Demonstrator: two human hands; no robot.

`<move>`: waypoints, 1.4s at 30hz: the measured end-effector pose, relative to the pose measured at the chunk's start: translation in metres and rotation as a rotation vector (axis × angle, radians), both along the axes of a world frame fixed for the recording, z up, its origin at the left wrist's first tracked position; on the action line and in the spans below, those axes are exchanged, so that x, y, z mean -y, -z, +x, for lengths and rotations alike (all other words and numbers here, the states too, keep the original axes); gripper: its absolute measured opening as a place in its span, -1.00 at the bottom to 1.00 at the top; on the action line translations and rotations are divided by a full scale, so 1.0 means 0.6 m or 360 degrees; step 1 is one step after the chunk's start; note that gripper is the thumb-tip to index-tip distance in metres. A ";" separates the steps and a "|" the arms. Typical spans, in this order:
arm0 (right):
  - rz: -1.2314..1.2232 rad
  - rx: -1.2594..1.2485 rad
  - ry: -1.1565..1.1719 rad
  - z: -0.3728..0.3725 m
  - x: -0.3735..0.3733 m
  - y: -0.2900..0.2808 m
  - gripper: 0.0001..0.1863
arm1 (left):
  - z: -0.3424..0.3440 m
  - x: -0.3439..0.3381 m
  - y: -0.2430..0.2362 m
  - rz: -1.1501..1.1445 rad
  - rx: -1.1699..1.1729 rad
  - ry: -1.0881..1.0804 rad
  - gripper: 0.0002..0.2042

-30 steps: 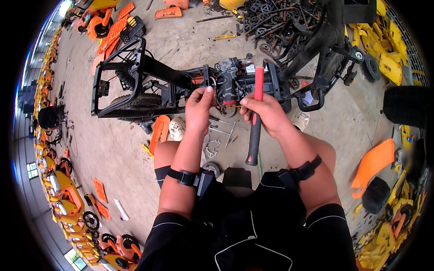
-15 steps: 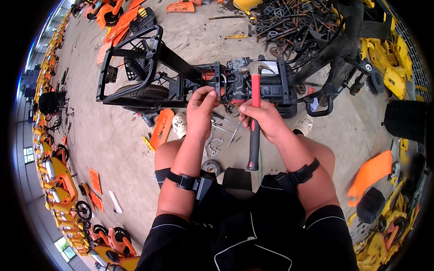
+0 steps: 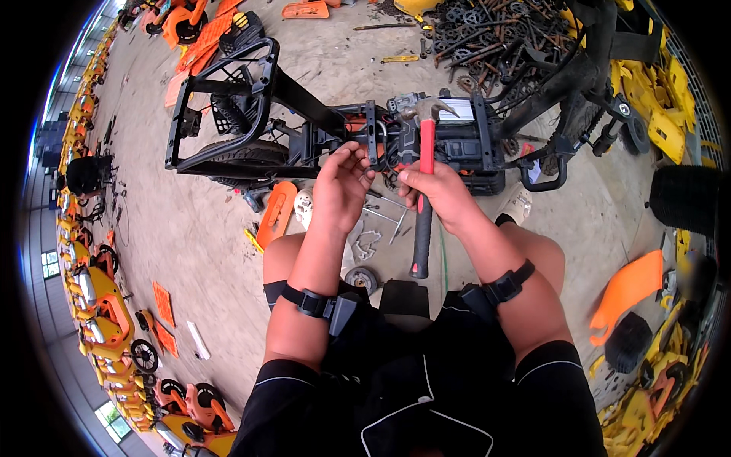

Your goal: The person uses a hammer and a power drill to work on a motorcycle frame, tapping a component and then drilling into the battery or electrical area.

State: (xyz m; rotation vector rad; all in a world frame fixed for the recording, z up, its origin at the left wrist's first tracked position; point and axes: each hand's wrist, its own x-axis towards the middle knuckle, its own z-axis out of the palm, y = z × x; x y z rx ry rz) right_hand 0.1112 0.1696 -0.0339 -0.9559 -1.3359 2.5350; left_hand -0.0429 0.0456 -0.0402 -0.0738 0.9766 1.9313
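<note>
My right hand (image 3: 438, 194) is closed round a claw hammer (image 3: 427, 152) with a red shaft and black grip. Its metal head points away from me, over the stripped black frame (image 3: 308, 103) of a scooter or e-bike. My left hand (image 3: 344, 186) is beside the frame's crossbar (image 3: 371, 133), palm partly turned up and fingers loosely curled, with nothing visible in them. Just beyond the hands, a black and grey cordless power tool (image 3: 409, 141) rests on the frame, partly behind the hammer.
Metal hand tools (image 3: 396, 221) and a small round wheel-like part (image 3: 361, 279) lie on the floor between my feet. An orange panel (image 3: 278, 212) is at the left. Rusty metal parts (image 3: 487, 46) are heaped beyond the frame. Yellow panels (image 3: 651, 107) pile up at the right.
My left hand has turned palm upward, its fingers loosening from a pinch-like pose. The hammer has shifted slightly left and away from me, still in my right hand.
</note>
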 end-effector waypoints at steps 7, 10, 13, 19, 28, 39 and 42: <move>-0.0024 -0.0025 0.0025 -0.001 -0.025 0.005 -0.80 | -0.004 -0.036 0.016 -0.0064 0.0071 0.0032 -0.79; -0.0026 -0.0049 0.0042 -0.001 -0.041 0.004 -0.80 | -0.005 -0.063 0.023 -0.0144 0.0213 0.0096 -0.82; -0.0012 -0.0047 0.0064 0.002 -0.059 -0.002 -0.80 | -0.015 -0.094 0.033 -0.0312 0.0374 0.0405 -0.64; 0.0028 -0.0012 0.0087 0.014 -0.108 -0.012 -0.81 | -0.020 -0.146 0.046 -0.0619 0.0420 0.0584 -0.34; 0.0032 0.0053 0.0082 0.000 -0.142 0.005 -0.80 | -0.045 -0.154 0.033 -0.0441 -0.0686 0.0227 -0.76; 0.0160 0.0135 -0.0040 -0.026 -0.117 0.006 -0.80 | -0.056 -0.129 0.000 -0.0221 -0.0767 0.0190 -0.79; 0.0172 0.0118 -0.0059 -0.031 -0.105 0.015 -0.81 | -0.060 -0.113 0.007 -0.0211 -0.0762 0.0222 -0.77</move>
